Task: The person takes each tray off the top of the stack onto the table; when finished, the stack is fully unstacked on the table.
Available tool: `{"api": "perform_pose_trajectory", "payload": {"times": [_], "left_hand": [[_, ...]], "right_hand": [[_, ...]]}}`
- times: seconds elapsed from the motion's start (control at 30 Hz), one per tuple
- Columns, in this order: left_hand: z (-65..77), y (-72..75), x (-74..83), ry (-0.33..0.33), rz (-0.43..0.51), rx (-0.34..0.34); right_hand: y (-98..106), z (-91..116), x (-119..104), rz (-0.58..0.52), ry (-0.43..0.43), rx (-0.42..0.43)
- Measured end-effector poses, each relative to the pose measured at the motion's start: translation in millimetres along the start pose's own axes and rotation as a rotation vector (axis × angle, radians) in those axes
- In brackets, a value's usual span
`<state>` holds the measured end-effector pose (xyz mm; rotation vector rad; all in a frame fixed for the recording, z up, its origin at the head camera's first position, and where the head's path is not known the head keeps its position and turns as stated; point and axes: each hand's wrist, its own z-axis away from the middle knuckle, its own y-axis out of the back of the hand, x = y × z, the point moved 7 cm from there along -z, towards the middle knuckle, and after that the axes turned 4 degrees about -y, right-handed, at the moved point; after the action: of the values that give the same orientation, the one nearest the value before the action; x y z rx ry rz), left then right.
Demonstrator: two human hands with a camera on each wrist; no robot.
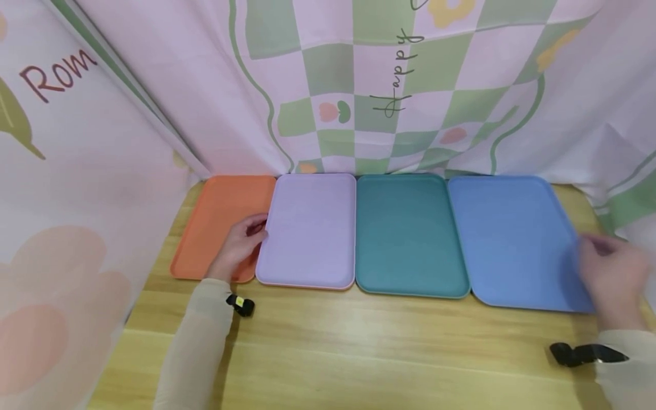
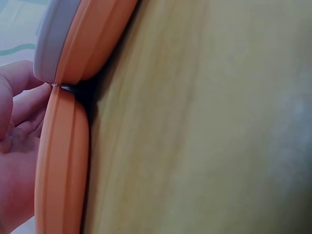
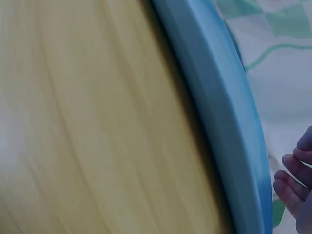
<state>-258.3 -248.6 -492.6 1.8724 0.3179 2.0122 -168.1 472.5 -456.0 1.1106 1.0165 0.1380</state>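
Four trays lie in a row: orange (image 1: 217, 210), lavender (image 1: 310, 233), teal (image 1: 410, 233) and blue (image 1: 512, 239). Under the lavender tray, another orange rim (image 2: 90, 44) shows in the left wrist view. My left hand (image 1: 238, 245) reaches over the orange tray at the far left, thumb and fingertips touching the left edge of the lavender tray. My right hand (image 1: 615, 273), blurred, is at the right edge of the blue tray. In the right wrist view its loosely bent fingers (image 3: 292, 187) appear apart from the blue rim (image 3: 219, 117), holding nothing.
The trays lie along the back of a wooden table (image 1: 359, 347). A patterned curtain (image 1: 379, 74) hangs right behind them, and a pale printed cloth (image 1: 77, 199) rises on the left. Each wrist wears a black strap.
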Motion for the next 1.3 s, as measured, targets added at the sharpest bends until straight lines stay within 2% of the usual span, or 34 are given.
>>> {"api": "perform_pose_trajectory", "payload": {"times": [0.2, 0.47, 0.73, 0.87, 1.1, 1.3], "left_hand": [[-0.4, -0.1, -1.2, 0.009, 0.016, 0.002], [-0.7, 0.6, -1.0, -0.019, 0.043, 0.000], [-0.7, 0.9, -4.6, 0.013, 0.041, -0.001], [-1.4, 1.2, -5.2, 0.028, 0.038, -0.001], [-1.3, 0.6, -3.6, 0.017, 0.056, -0.004], [-0.7, 0.6, -3.3, 0.015, 0.041, -0.002]], "right_hand": [[-10, 11, -17, -0.016, 0.017, -0.077], [-28, 33, -50, -0.037, 0.248, -0.143], [-46, 59, -85, -0.095, 0.372, -0.151], [-54, 72, -105, -0.159, 0.431, -0.188], [-70, 92, -133, -0.226, 0.473, -0.246], [-83, 109, -155, -0.259, 0.505, -0.260]]}}
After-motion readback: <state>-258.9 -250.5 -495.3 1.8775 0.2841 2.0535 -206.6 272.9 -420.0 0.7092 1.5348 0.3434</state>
